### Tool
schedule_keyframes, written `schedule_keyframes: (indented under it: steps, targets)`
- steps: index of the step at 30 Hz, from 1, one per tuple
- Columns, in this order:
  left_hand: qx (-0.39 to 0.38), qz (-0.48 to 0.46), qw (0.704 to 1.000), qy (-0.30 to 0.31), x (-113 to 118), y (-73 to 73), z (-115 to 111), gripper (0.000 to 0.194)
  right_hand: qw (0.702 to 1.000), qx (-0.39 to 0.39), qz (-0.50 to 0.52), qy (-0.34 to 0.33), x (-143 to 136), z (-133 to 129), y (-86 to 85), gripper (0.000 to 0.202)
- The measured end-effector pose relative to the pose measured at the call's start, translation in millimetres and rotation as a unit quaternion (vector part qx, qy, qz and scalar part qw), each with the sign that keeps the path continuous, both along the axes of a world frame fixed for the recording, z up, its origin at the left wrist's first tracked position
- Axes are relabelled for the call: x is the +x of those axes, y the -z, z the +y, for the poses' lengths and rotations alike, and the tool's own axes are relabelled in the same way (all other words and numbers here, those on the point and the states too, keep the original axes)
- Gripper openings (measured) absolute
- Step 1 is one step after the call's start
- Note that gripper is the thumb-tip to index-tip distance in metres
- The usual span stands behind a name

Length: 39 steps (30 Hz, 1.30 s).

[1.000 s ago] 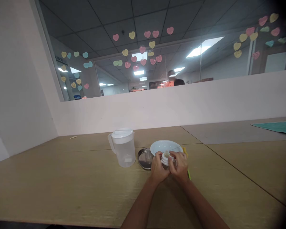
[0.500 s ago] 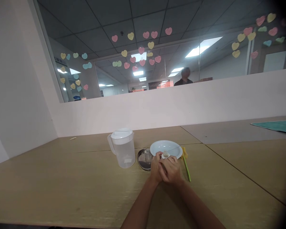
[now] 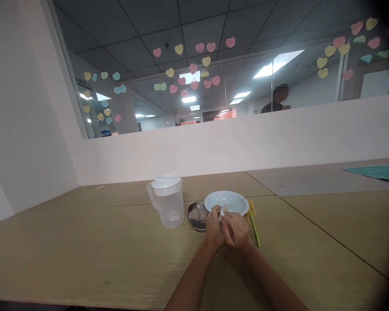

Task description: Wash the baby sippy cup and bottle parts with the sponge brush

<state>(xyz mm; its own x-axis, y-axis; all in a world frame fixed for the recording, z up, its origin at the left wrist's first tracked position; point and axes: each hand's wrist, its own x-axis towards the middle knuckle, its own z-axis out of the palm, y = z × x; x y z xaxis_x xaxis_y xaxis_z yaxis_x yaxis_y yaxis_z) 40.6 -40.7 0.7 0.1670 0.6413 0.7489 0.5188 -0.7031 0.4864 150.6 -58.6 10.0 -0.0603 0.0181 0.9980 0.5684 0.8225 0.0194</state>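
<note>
Both hands meet over the table in front of a pale bowl (image 3: 214, 199). Between them is a small white round cap-like piece (image 3: 226, 211) with a beige knobbed top, too small to name surely. A thin line runs from it rightward across the bowl. My left hand (image 3: 214, 229) is closed around its left side. My right hand (image 3: 237, 229) pinches at its near right side, fingers bent. What lies inside the palms is hidden. Just left of the hands, a clear glass (image 3: 202, 212) stands in a round metal dish (image 3: 193, 224), partly covered by the left hand.
A translucent lidded pitcher (image 3: 169, 207) stands left of the dish. Right of the bowl lies a green-handled brush (image 3: 254, 229) with a yellow head. A teal cloth (image 3: 379, 172) rests at the far right. Beyond the low wall (image 3: 214, 151), a person (image 3: 275, 103) shows through glass.
My right hand has shifted slightly, its fingers now bunched lower on the white piece. My left hand stays nearly still. The person behind the glass has moved right.
</note>
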Motion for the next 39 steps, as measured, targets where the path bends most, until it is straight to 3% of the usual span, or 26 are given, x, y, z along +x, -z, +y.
schedule_keyframes:
  steps: [4, 8, 15, 21, 27, 31, 36, 39]
  targets:
    - [0.032, 0.022, 0.999, -0.015, -0.7, -0.7, 1.3, 0.040, 0.999, 0.007, -0.043, -0.003, -3.3, 2.3, 3.5, 0.023]
    - [0.044, 0.023, 0.999, -0.018, 1.8, -0.1, 2.3, 0.038, 0.998, -0.014, 0.049, 0.024, -2.1, 4.3, 2.8, 0.021]
    - [-0.008, -0.003, 1.000, 0.017, 1.8, 1.8, 1.1, 0.044, 0.999, -0.006, 0.050, 0.008, -0.7, 2.7, 2.2, 0.018]
    - [-0.040, -0.048, 0.998, 0.018, 4.0, -3.4, -3.3, 0.029, 0.998, -0.015, 0.065, -0.015, -2.8, 2.2, 4.5, 0.019]
    - [-0.041, -0.027, 0.999, 0.016, 5.1, -7.5, -7.6, 0.047, 0.966, -0.159, 0.205, -0.007, 1.2, 6.3, 3.7, 0.016]
    - [-0.038, -0.015, 0.999, 0.014, 5.1, -8.0, -7.8, 0.052, 0.935, -0.269, 0.225, -0.043, 2.7, 14.8, 9.6, 0.026]
    - [-0.025, 0.005, 0.999, 0.025, 4.7, -7.5, -6.7, 0.054, 0.920, -0.285, 0.265, -0.046, 1.7, 18.3, 13.2, 0.023]
    - [-0.028, 0.011, 0.999, 0.016, 3.3, -4.6, -4.3, 0.066, 0.918, -0.296, 0.252, -0.077, 2.7, 16.7, 9.8, 0.025]
